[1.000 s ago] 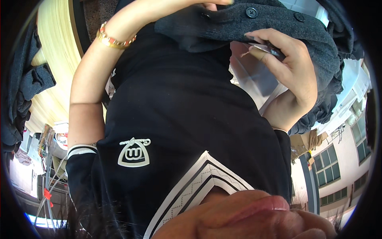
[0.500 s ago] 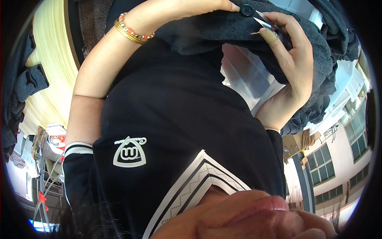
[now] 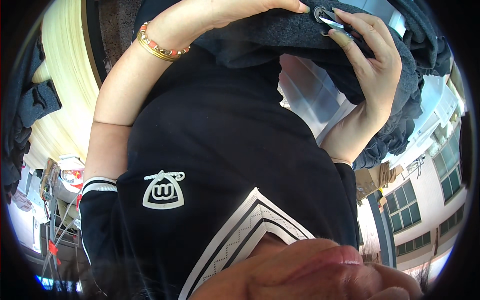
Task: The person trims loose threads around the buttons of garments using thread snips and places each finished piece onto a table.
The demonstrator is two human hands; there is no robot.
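Note:
Across the top lies a dark grey woolly garment (image 3: 265, 42) with a round dark button (image 3: 318, 13) on it. My left hand (image 3: 255, 7) grips the cloth, a fingertip just left of the button; its other fingers are mostly cut off by the upper edge. In my right hand (image 3: 370, 50) is a small pair of thread snips (image 3: 345, 29), held between thumb and fingers. Their pointed blades reach the button's right side, and the button looks tilted. A pale thread end seems to show near my right thumb, which has a yellowish covering on its tip.
A pale wooden tabletop (image 3: 65, 60) stands to the left, with a dark grey cloth piece (image 3: 40, 102) on it. On the right are a white plastic crate (image 3: 440, 105) and more bunched dark cloth (image 3: 390, 142). Clear plastic (image 3: 310, 90) shows below the garment.
The snips and my right hand have shifted slightly right, their blades now against the button. The button has tipped and moved a little right; my left fingertip has followed.

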